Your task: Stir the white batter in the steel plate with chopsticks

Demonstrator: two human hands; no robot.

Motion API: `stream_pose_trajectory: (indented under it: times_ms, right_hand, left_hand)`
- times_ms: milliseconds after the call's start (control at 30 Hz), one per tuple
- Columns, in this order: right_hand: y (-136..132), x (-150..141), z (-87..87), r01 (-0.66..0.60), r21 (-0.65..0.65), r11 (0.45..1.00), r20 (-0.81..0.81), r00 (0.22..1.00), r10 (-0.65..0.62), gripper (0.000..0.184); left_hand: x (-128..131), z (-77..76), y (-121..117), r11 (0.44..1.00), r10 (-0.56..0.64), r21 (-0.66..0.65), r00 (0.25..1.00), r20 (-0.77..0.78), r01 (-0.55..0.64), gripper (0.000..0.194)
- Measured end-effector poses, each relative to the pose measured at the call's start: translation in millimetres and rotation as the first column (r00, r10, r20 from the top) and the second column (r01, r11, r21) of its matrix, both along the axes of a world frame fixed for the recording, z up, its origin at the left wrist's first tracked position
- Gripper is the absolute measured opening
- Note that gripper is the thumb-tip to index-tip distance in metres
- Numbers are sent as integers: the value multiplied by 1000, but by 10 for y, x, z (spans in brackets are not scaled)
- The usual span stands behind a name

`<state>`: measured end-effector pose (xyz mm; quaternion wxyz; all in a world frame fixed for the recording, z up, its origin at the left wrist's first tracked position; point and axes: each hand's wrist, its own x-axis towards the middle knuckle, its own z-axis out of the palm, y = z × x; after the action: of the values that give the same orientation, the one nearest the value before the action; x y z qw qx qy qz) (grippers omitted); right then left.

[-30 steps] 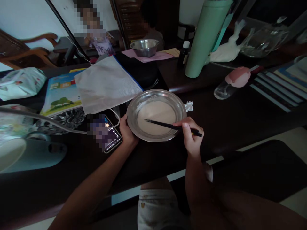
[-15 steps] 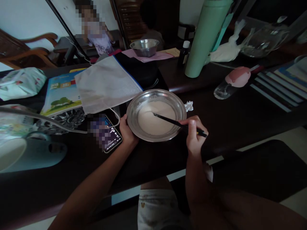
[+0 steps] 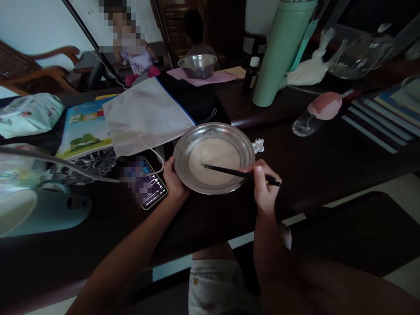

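Two grips closed: right hand [image 3: 265, 186] around black chopsticks [image 3: 226, 169], tips leftward in pale liquid [image 3: 216, 153], long axis slanting away from surface [image 3: 210, 218]'s near edge; left hand [image 3: 174, 181] on bowl [image 3: 215, 189] rim.

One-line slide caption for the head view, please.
Left hand holds a metal bowl of pale mixture; right hand holds black chopsticks in it.
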<state>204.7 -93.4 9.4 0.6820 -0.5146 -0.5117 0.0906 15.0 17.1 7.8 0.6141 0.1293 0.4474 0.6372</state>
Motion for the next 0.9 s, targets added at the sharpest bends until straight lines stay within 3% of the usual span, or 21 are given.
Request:
stream_pose_trajectory:
  times_ms: [100, 200, 300, 400, 467, 567, 733, 800, 900]
  right_hand:
    - [0, -2, 18, 25, -26, 999, 69, 997, -24, 37]
    - [-2, 4, 6, 90, 21, 996, 3, 996, -90, 40]
    - [-3, 7, -9, 33, 49, 998, -60, 998, -30, 43]
    - [1, 4, 4, -30, 19, 999, 37, 999, 29, 36]
    - [1, 2, 13, 18, 11, 1000, 76, 997, -19, 34]
    - [-4, 2, 7, 95, 33, 995, 3, 995, -95, 40]
    - [-7, -4, 6, -13, 25, 1000, 22, 1000, 12, 39]
    - [-6, -5, 6, 27, 10, 1000, 54, 998, -27, 36]
    - [-7, -2, -12, 90, 42, 995, -21, 996, -89, 40]
  left_hand:
    - [2, 1, 0, 1000, -10, 2, 1000, -6, 10, 24]
    - [-3, -14, 1, 1000, -8, 8, 1000, -15, 9, 24]
    - [-14, -27, 4, 1000, -15, 6, 1000, -10, 15, 22]
    - [-21, -44, 10, 999, -27, 23, 999, -19, 27, 22]
    - [-22, -58, 14, 999, -36, 30, 999, -26, 37, 23]
    - [-21, -69, 13, 999, -31, 34, 999, -30, 32, 23]
    - [-18, -24, -1, 999, -32, -6, 999, -22, 32, 21]
    - [-14, -2, -2, 1000, -18, -15, 1000, -16, 18, 22]
    - [-8, 9, 1, 1000, -11, -15, 1000, -10, 11, 22]
